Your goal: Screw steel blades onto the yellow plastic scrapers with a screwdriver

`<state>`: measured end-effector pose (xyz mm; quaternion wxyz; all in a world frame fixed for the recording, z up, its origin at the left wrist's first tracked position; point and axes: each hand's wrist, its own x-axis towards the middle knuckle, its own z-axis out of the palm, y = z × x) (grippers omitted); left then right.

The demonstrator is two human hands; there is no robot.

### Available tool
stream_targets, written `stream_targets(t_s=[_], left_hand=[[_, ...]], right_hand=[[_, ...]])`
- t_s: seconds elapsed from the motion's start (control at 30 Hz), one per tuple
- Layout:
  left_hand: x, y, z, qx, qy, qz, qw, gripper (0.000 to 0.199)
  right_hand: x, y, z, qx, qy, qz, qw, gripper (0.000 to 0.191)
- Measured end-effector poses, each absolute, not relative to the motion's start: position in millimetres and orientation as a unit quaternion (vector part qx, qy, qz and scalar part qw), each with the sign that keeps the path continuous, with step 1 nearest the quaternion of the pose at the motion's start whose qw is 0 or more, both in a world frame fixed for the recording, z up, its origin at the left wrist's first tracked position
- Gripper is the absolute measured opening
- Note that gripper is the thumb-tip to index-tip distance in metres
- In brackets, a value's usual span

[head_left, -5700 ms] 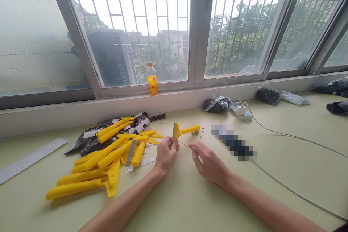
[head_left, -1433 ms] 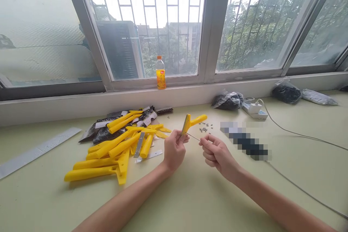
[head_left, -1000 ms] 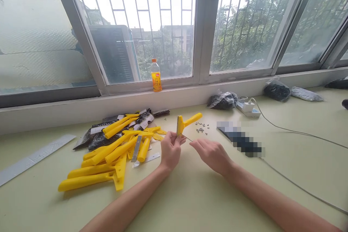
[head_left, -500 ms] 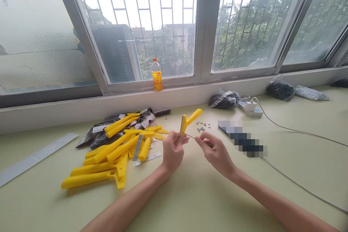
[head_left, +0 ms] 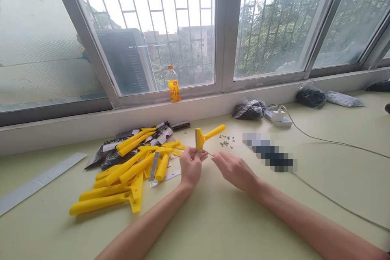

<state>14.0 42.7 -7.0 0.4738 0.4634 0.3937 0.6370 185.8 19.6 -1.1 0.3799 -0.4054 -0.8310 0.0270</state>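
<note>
My left hand (head_left: 191,166) is closed on the lower end of a yellow scraper (head_left: 200,139), whose head stands upright with a grey strip along its left edge. The scraper's handle points up to the right. My right hand (head_left: 233,168) pinches a thin metal rod (head_left: 207,152), and the rod's tip meets the scraper head near my left fingers. Small screws (head_left: 224,143) lie on the table beyond my right hand. To the left is a pile of yellow scrapers (head_left: 122,174), with a grey metal strip (head_left: 154,165) on it.
Black packages (head_left: 106,152) lie behind the pile. A long pale strip (head_left: 42,180) is at the far left. An orange drink bottle (head_left: 174,85) stands on the sill. Bagged items (head_left: 249,109), a power strip (head_left: 278,118) and cables are at the right, near a pixelated object (head_left: 269,152).
The scraper in my left hand has turned, so its head shows more broadly and its handle lies flatter. My right hand has shifted slightly left and rolled, its back now turned more upward.
</note>
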Motion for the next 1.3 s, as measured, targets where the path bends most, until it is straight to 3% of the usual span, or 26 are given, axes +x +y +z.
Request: stream_targets(t_s=[0.17,0.33,0.67,0.87,1.0,1.13,1.3], left_hand=[[7.9,52.0,-8.5,0.424,0.396,0.629,0.517,0.029],[3.3,55.8,-7.2,0.414,0.398,0.648,0.5,0.029],[6.1,48.5,-3.0,0.493,0.39,0.634,0.45,0.029],[3.6,51.3,-2.2,0.511,0.397,0.632,0.426,0.026],[4.8,50.7,-2.9,0.516,0.395,0.631,0.425,0.025],[6.7,50.6,-3.6,0.499,0.406,0.624,0.444,0.028],[6.4,51.3,-4.5,0.486,0.415,0.615,0.462,0.032]], right_hand=[[186.1,32.5,-0.6,-0.353,-0.875,-0.037,0.33,0.029],[179.1,46.9,8.6,-0.328,-0.885,-0.018,0.331,0.03],[175.3,36.1,10.5,-0.424,-0.755,0.242,0.439,0.046],[177.0,41.2,26.4,-0.441,-0.713,0.367,0.402,0.059],[178.5,36.8,29.6,-0.441,-0.741,0.306,0.402,0.058],[181.5,34.9,27.6,-0.416,-0.8,0.17,0.398,0.04],[190.1,42.1,28.2,-0.368,-0.86,0.066,0.347,0.042]])
